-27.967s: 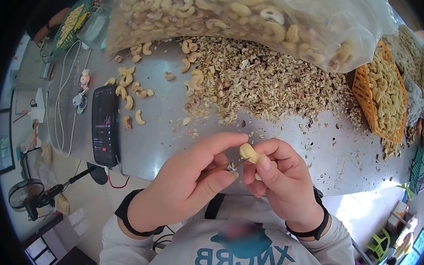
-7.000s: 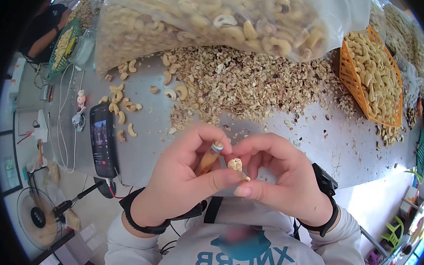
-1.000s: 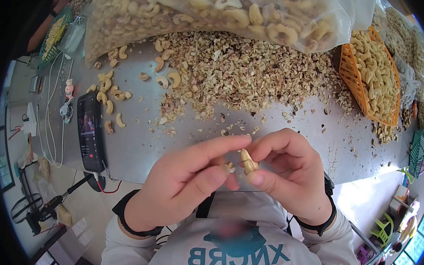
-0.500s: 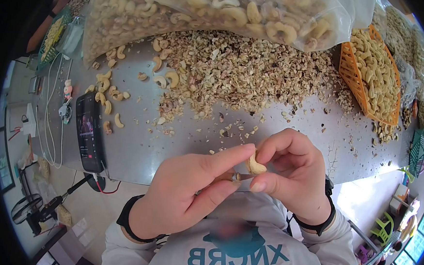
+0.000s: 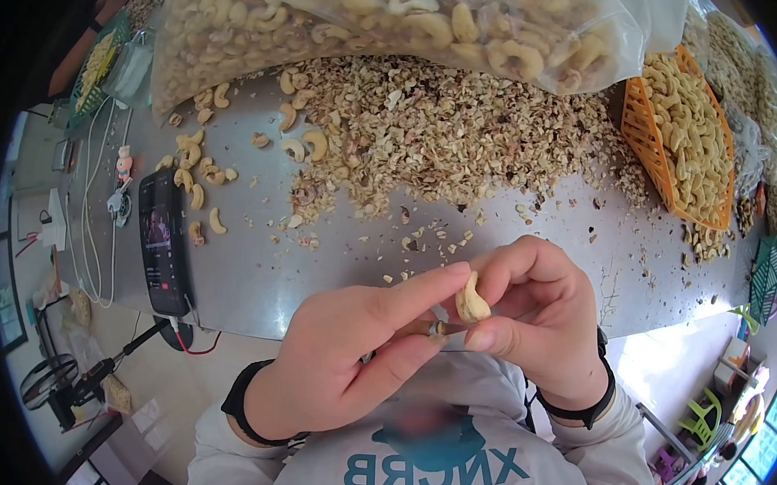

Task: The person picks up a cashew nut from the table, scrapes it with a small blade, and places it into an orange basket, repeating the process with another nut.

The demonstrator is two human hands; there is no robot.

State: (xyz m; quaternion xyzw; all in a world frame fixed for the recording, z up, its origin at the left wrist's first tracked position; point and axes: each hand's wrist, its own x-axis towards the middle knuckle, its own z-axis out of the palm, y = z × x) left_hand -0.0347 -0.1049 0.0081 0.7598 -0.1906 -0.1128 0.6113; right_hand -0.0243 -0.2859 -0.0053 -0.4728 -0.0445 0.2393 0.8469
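Note:
A pale cashew nut (image 5: pixel 472 300) is pinched between the thumb and fingers of my right hand (image 5: pixel 531 305), just above the table's near edge. My left hand (image 5: pixel 356 343) is closed around what looks like a small knife (image 5: pixel 439 328); its handle is mostly hidden in the palm, and a short thin blade points toward the nut. The left index fingertip rests against the nut's upper side. Behind my hands, a broad heap of peeled skin flakes (image 5: pixel 466 141) covers the metal table (image 5: pixel 252 296).
A large clear bag of cashews (image 5: pixel 348 35) lies across the back. On the right stands an orange basket (image 5: pixel 676 202) of peeled cashews. Loose cashews (image 5: pixel 189 155), a phone (image 5: pixel 164 247) and white cables (image 5: pixel 95 198) are on the left. Another person's arm (image 5: pixel 75 59) shows far left.
The nut has turned slightly and sits a little higher and more to the right in my fingers. Both hands have otherwise barely moved.

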